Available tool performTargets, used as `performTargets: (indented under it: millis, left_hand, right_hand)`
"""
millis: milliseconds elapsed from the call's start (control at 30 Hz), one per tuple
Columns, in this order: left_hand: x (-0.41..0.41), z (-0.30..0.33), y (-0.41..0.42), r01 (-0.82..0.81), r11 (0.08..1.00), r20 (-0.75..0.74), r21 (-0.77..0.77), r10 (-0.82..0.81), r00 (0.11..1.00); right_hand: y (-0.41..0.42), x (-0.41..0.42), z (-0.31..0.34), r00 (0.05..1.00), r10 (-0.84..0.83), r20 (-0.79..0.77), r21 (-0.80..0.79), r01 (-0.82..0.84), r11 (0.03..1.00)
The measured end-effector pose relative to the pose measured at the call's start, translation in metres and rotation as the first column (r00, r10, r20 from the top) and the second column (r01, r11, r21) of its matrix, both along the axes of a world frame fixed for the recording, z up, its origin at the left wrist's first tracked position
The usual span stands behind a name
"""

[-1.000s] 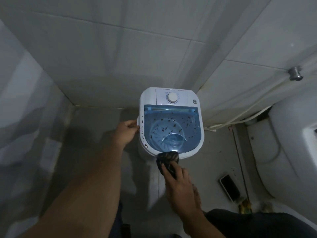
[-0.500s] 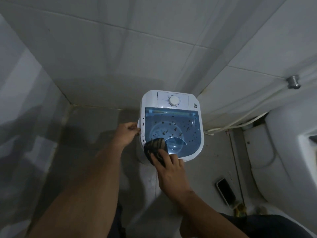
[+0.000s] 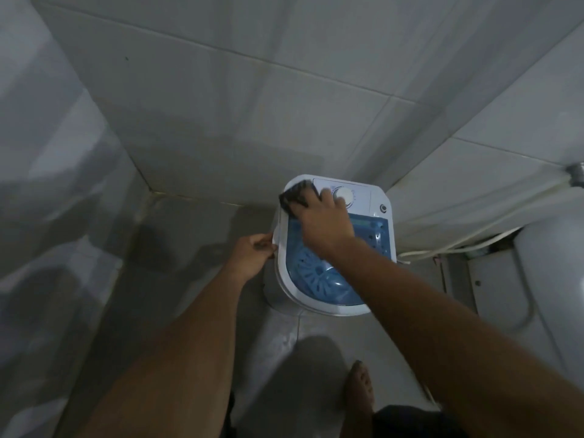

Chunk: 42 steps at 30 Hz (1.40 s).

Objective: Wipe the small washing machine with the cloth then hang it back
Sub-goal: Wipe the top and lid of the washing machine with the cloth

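The small white washing machine (image 3: pixel 384 197) with a translucent blue lid (image 3: pixel 319 279) stands on the tiled floor in the wall corner. A dark cloth (image 3: pixel 297 197) lies on the machine's far left top corner, beside the white dial (image 3: pixel 343 195). My right hand (image 3: pixel 325 219) presses on the cloth, its arm crossing over the lid. My left hand (image 3: pixel 252 256) grips the machine's left side edge.
Tiled walls (image 3: pixel 221 121) close in behind and at the left. A white toilet (image 3: pixel 550 279) stands at the right, with hoses (image 3: pixel 458 246) along the wall base and a metal tap (image 3: pixel 576 173) above. My bare foot (image 3: pixel 358 390) rests on the floor below the machine.
My right hand has slid the cloth from the lid's near edge up the left side to the far left corner by the dial. The dark specks on the lid are gone. My left hand stays.
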<state>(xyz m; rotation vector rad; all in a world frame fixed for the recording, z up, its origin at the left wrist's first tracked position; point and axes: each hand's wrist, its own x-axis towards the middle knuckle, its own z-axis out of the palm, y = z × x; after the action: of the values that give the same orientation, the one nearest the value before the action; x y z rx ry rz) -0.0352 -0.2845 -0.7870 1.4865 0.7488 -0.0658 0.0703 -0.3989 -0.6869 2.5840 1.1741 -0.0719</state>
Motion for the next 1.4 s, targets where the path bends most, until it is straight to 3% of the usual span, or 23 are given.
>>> performTargets:
  millis: [100, 233, 400, 467, 533, 633, 733, 800, 867, 900, 933, 1033, 1067, 1167, 1200, 1300, 1333, 1400]
  left_hand:
    - [-0.002, -0.001, 0.003, -0.01, 1.0, -0.011, -0.015, 0.01, 1.0]
    - [-0.003, -0.003, 0.004, -0.025, 0.997, -0.015, -0.072, 0.024, 1.0]
    - [-0.001, -0.011, 0.006, -0.021, 0.993, -0.043, -0.115, 0.016, 0.999]
    - [-0.001, -0.008, 0.005, -0.015, 0.994, -0.034, -0.111, 0.011, 0.999]
    - [-0.001, -0.005, 0.002, -0.014, 0.993, -0.012, -0.118, 0.013, 1.0]
    - [-0.001, -0.004, 0.004, -0.014, 0.991, -0.011, -0.135, 0.012, 1.0]
    - [0.0, -0.01, 0.006, -0.031, 0.989, -0.031, -0.148, 0.027, 0.999]
    - [0.0, -0.009, 0.006, -0.026, 0.989, -0.031, -0.145, 0.022, 0.999]
    - [0.0, -0.007, 0.004, -0.022, 0.99, -0.012, -0.139, 0.021, 1.0]
    - [0.0, -0.006, 0.004, -0.025, 0.991, -0.004, -0.134, 0.025, 1.0]
    - [0.001, -0.006, 0.004, -0.028, 0.991, -0.001, -0.132, 0.028, 1.0]
    - [0.001, -0.008, 0.004, -0.041, 0.99, -0.001, -0.137, 0.041, 0.999]
    - [0.001, -0.008, 0.004, -0.047, 0.989, 0.002, -0.141, 0.048, 0.999]
    - [0.0, -0.011, 0.005, -0.055, 0.989, 0.001, -0.137, 0.056, 0.998]
    - [-0.001, -0.01, 0.005, -0.051, 0.99, -0.001, -0.135, 0.051, 0.999]
    - [-0.003, -0.006, 0.004, -0.049, 0.991, 0.006, -0.122, 0.051, 0.999]
    - [-0.004, -0.006, 0.005, -0.048, 0.991, 0.01, -0.121, 0.049, 0.999]
    - [-0.004, -0.005, 0.006, -0.042, 0.993, 0.007, -0.114, 0.043, 0.999]
  right_hand:
    - [0.017, 0.032, 0.001, 0.999, -0.053, 0.005, -0.007, 0.053, 0.999]
    - [0.005, 0.013, -0.006, 0.999, 0.022, -0.049, 0.034, -0.02, 0.999]
    - [-0.061, -0.046, -0.012, 0.909, 0.329, -0.257, 0.116, -0.309, 0.944]
    - [-0.065, -0.034, -0.007, 0.88, 0.393, -0.267, 0.127, -0.372, 0.919]
    - [-0.045, -0.001, 0.002, 0.927, 0.325, -0.185, 0.173, -0.295, 0.94]
    - [-0.001, 0.056, 0.011, 0.991, 0.075, -0.107, 0.231, -0.049, 0.972]
    - [0.027, 0.076, 0.008, 0.995, -0.039, -0.088, 0.128, 0.05, 0.99]
    - [0.029, 0.061, -0.004, 0.983, 0.165, -0.078, 0.053, -0.161, 0.985]
    - [0.014, 0.037, -0.016, 0.892, 0.425, -0.155, 0.003, -0.43, 0.903]
    - [0.008, 0.034, -0.018, 0.871, 0.46, -0.172, -0.002, -0.467, 0.884]
    - [0.006, 0.04, -0.018, 0.9, 0.412, -0.144, 0.007, -0.416, 0.909]
    - [0.012, 0.051, -0.011, 0.999, 0.045, -0.016, 0.085, -0.043, 0.995]
    - [0.013, 0.047, -0.011, 0.998, 0.063, -0.019, 0.101, -0.061, 0.993]
    - [0.002, 0.04, -0.021, 0.878, 0.46, -0.133, 0.049, -0.458, 0.888]
    - [0.001, 0.047, -0.018, 0.87, 0.472, -0.141, 0.048, -0.47, 0.881]
    - [0.016, 0.068, -0.002, 0.991, 0.122, -0.046, 0.069, -0.119, 0.991]
    - [0.023, 0.065, 0.002, 0.998, 0.056, -0.041, 0.048, -0.054, 0.997]
    - [0.024, 0.046, 0.007, 0.994, 0.08, -0.072, 0.008, -0.079, 0.997]
